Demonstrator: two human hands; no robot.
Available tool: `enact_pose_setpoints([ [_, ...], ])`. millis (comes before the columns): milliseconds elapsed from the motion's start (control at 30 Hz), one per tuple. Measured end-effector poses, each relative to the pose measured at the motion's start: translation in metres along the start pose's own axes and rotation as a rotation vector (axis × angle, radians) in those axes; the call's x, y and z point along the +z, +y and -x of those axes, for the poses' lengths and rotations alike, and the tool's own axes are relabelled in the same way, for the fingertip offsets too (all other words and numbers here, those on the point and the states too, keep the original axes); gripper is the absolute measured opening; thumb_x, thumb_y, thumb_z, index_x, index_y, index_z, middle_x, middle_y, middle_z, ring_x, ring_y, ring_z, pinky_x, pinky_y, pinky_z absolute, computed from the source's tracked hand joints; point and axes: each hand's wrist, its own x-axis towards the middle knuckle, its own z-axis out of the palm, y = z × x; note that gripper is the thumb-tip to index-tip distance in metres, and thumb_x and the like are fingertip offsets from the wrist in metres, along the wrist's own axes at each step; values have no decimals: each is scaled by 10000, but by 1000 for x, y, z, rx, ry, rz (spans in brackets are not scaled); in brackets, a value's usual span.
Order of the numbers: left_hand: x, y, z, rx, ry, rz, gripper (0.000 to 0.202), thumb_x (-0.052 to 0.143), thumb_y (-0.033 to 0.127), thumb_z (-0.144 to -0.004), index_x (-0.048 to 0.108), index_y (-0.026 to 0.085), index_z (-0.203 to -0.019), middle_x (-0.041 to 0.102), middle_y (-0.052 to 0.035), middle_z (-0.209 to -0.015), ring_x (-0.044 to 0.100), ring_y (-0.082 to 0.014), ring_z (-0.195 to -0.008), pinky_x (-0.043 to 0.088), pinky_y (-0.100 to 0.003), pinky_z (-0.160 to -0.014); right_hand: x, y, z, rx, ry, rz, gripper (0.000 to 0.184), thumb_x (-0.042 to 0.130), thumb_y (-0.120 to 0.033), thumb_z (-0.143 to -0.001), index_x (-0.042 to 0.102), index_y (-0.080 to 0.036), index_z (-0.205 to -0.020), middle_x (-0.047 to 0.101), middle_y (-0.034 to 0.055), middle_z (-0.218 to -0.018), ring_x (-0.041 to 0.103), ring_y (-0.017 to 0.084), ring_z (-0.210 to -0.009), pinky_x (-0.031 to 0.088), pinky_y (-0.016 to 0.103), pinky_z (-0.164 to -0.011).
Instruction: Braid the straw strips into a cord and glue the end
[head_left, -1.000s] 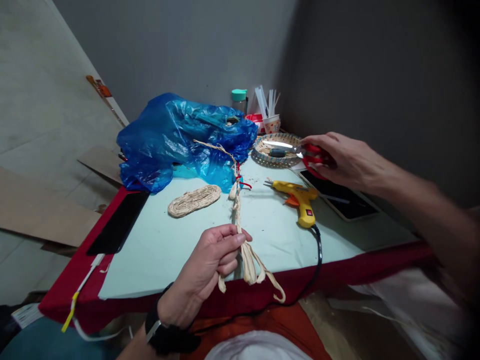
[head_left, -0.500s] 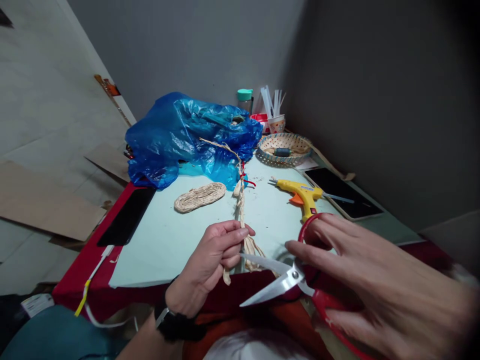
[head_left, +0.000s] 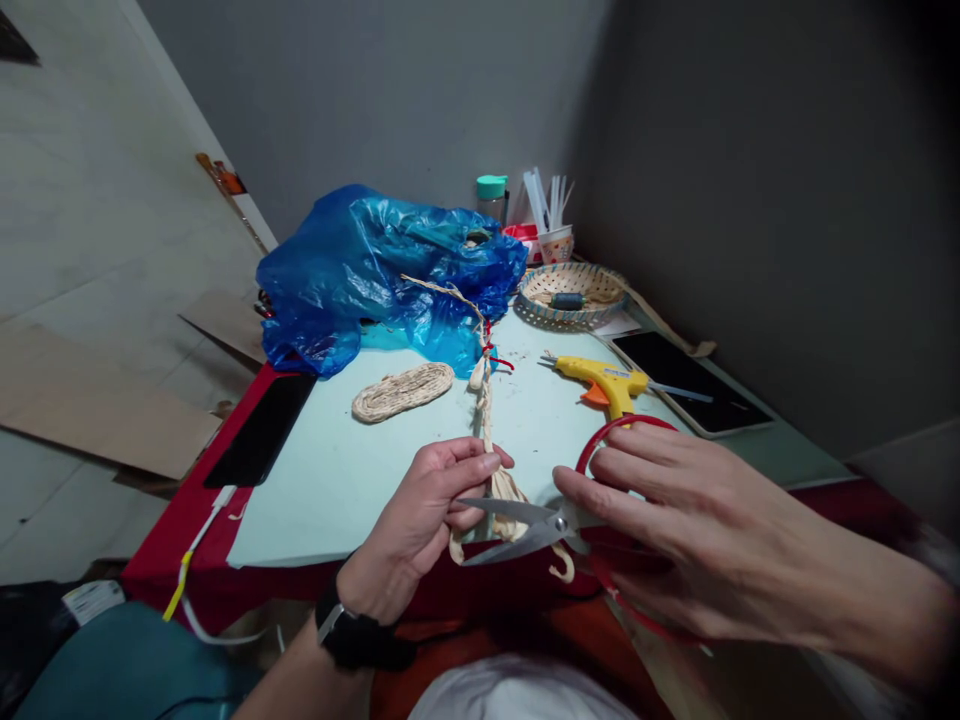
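Note:
My left hand (head_left: 446,490) pinches a braided cord of pale natural fibre (head_left: 486,405), with loose strands fanning out below the fingers. Red string (head_left: 489,350) is tied round the cord farther up, and its thin end lies toward the blue bag. In my right hand (head_left: 660,510) are red-handled scissors (head_left: 559,525), fingers through the loops. Their blades are parted and lie across the loose strands, just below the left fingers. A coiled oval sole-like piece of braided fibre (head_left: 403,392) rests on the table, left of the cord.
A yellow glue gun (head_left: 604,380) lies right of the cord, beside a dark tablet (head_left: 682,380). Behind are a woven basket (head_left: 570,318) holding a thread spool (head_left: 567,301), a cup of glue sticks (head_left: 556,245) and a crumpled blue plastic bag (head_left: 360,270). A black phone (head_left: 262,430) sits at the left edge.
The scissors have moved left and up, so the blades now straddle the loose strands, and they have closed somewhat. My left hand keeps its pinch on the cord.

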Motion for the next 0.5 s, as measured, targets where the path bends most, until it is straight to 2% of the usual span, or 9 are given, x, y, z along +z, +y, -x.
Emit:
enact_pose_setpoints([
  [233, -1, -1, 0, -15, -23, 32, 131, 664, 242, -806, 651, 118, -845, 259, 112, -481, 137, -28, -417, 122, -179, -387, 9, 2, 3, -50, 90, 36, 261, 563, -204, -839, 576, -100, -1079, 571, 56, -768, 474, 186, -690, 378, 348, -677],
  [367, -1, -1, 0, -6, -41, 52, 107, 649, 202, -819, 653, 98, -841, 260, 115, -477, 114, -24, -421, 112, -171, -387, 9, 4, 6, -71, 107, 80, 174, 518, -174, -904, 567, -105, -1056, 587, 56, -760, 503, 174, -691, 381, 330, -660],
  [500, -1, -1, -1, -1, -55, 76, 93, 642, 181, -823, 651, 88, -832, 259, 115, -489, 96, -15, -416, 97, -162, -377, 11, 8, 11, -106, 108, 103, 196, 509, -156, -916, 551, -88, -1095, 577, 38, -741, 509, 155, -677, 396, 316, -641],
])
